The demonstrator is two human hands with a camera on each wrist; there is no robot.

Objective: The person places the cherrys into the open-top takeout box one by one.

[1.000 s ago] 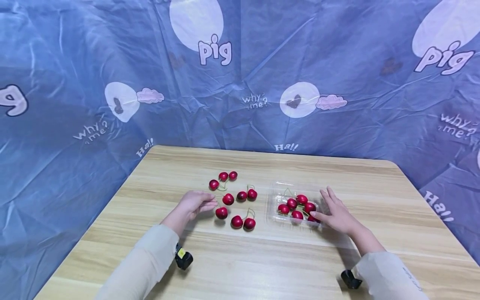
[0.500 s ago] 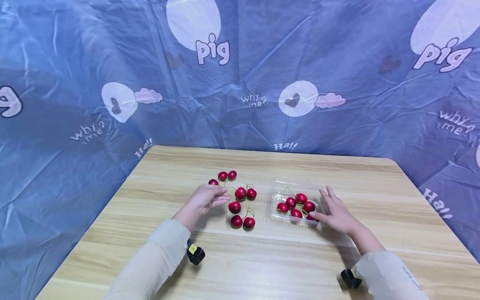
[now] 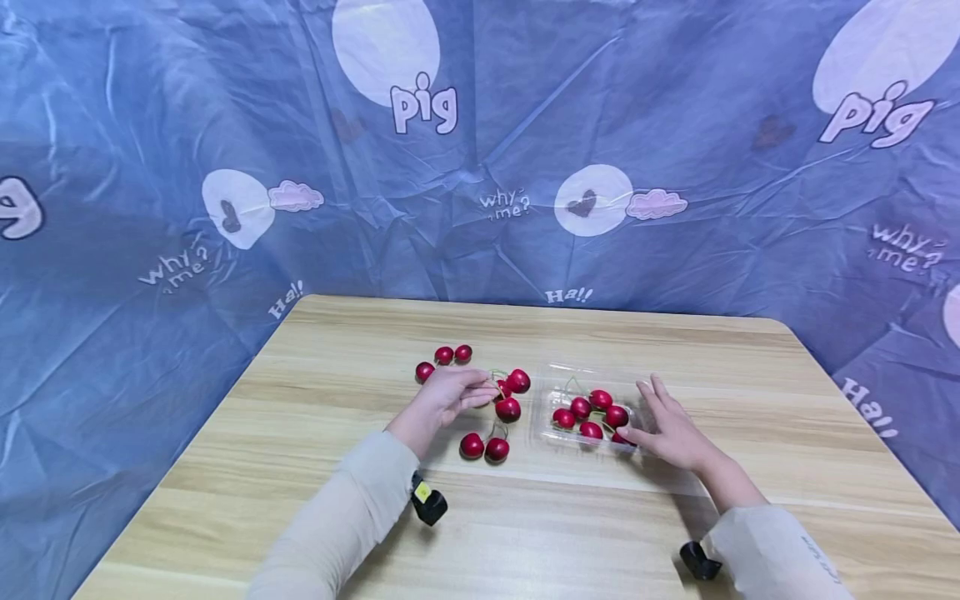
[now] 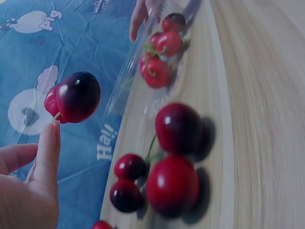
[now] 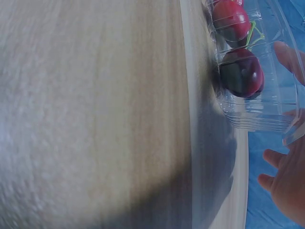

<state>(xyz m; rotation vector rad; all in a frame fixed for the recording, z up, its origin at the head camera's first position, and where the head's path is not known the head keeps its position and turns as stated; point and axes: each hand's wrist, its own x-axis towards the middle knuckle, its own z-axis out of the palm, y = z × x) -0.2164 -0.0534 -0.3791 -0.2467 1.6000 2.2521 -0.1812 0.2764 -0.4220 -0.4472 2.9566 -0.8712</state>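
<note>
Cherry pair (image 3: 507, 409), fruit pointing rightward, stems (image 4: 56, 116) pinched by left hand (image 3: 452, 397), right hand (image 3: 671, 431) spread at clear box (image 3: 551, 396)

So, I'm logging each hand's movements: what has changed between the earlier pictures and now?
The left hand moved rightward, carrying a stemmed pair of cherries closer to the clear plastic box; nothing was newly grasped or let go. The right hand stayed at the box. The cherries inside and the front pair on the wooden table stayed put.
</note>
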